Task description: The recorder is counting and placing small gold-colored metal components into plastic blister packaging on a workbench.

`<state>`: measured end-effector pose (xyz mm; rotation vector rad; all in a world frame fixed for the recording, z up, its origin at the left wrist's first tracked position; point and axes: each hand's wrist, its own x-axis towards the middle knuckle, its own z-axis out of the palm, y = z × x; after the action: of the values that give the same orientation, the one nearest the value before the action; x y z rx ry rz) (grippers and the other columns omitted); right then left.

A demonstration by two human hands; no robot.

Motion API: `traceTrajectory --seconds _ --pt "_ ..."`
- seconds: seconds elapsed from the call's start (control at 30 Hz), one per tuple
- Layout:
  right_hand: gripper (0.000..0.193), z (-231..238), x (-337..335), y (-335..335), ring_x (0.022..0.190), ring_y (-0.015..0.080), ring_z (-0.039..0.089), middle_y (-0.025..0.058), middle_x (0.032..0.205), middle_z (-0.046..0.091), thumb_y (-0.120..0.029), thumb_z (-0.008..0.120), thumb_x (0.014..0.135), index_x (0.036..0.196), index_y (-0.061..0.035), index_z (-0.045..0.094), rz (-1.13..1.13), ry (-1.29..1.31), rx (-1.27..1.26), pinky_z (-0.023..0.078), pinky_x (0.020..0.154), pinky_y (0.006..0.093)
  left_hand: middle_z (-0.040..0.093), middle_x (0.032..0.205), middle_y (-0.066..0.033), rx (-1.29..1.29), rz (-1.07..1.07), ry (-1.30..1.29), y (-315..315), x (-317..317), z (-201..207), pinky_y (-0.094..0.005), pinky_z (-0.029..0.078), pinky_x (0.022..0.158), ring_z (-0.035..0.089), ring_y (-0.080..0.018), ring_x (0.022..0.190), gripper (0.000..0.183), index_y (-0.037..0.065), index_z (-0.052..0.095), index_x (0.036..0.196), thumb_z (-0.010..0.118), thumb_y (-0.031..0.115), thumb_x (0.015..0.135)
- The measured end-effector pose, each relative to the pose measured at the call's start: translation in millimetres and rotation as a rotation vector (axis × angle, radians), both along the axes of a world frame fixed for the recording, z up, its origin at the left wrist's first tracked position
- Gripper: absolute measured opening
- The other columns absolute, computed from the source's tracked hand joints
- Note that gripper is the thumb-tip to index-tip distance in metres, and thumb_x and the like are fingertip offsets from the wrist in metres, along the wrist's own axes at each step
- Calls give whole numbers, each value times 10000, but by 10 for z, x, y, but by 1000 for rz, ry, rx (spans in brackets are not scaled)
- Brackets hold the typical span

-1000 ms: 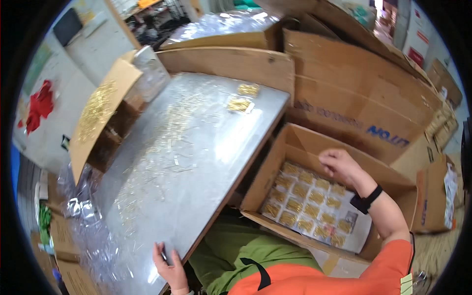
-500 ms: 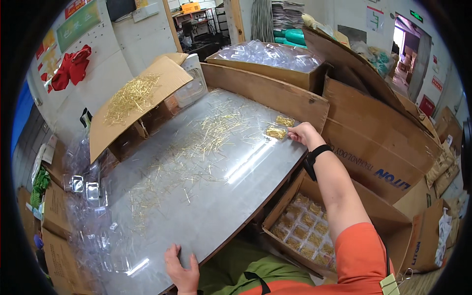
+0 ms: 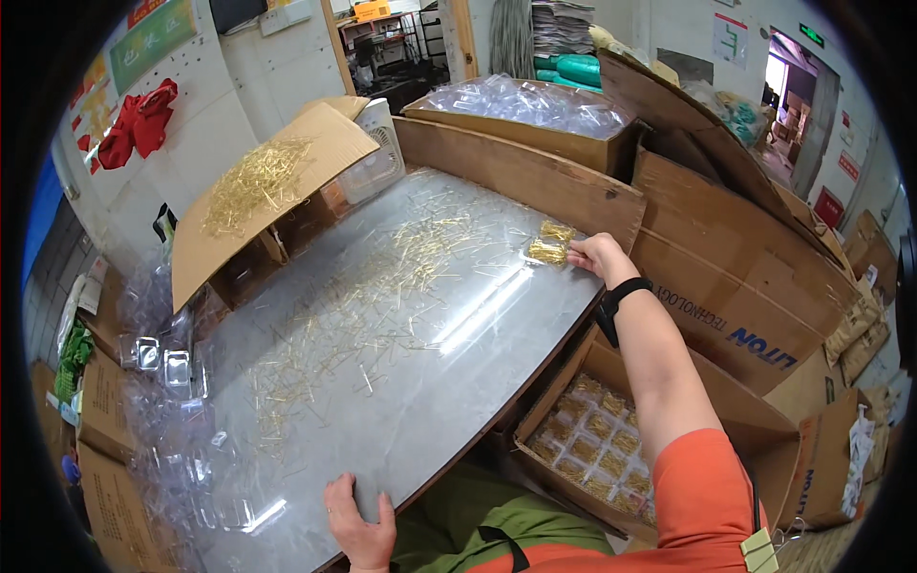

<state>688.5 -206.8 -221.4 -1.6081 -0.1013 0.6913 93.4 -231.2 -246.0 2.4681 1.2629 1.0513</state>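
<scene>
at table far edge | right hand fingers grasping gold packet | left hand flat on near edge

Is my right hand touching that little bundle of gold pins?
Touching. The head view shows the right hand with fingertips on the bundle of gold pins, no gap.

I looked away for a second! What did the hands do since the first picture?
The right hand left the open box of packed trays, reached up across the table and took hold of a clear pack of gold pins. The left hand stayed on the table's near edge.
</scene>
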Motion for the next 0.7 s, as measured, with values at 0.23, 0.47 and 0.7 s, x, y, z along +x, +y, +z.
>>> traceTrajectory --seconds 0.23,0.47,0.7 --pt "210 65 62 -49 570 99 570 14 746 632 -146 579 1047 882 -37 648 160 -83 -249 477 490 232 615 1204 -247 69 -6 57 -2 3 -20 -488 445 1027 564 -454 1165 505 -47 573 1266 720 118 813" --pt "188 102 -137 -771 595 61 509 -46 714 551 -170 560 1059 906 -75 613 255 -65 -136 423 497 219 603 1239 -249 21 -17 43 13 4 -30 -485 442 1034 560 -450 1174 511 -49 569 1281 718 125 823" --pt "174 -61 -359 -2154 594 58 462 -45 715 530 -223 529 1075 966 -98 579 366 -79 21 369 513 212 599 1299 -243 16 -9 72 7 -21 -74 -460 440 1062 569 -407 1216 512 -59 548 1342 692 82 871"
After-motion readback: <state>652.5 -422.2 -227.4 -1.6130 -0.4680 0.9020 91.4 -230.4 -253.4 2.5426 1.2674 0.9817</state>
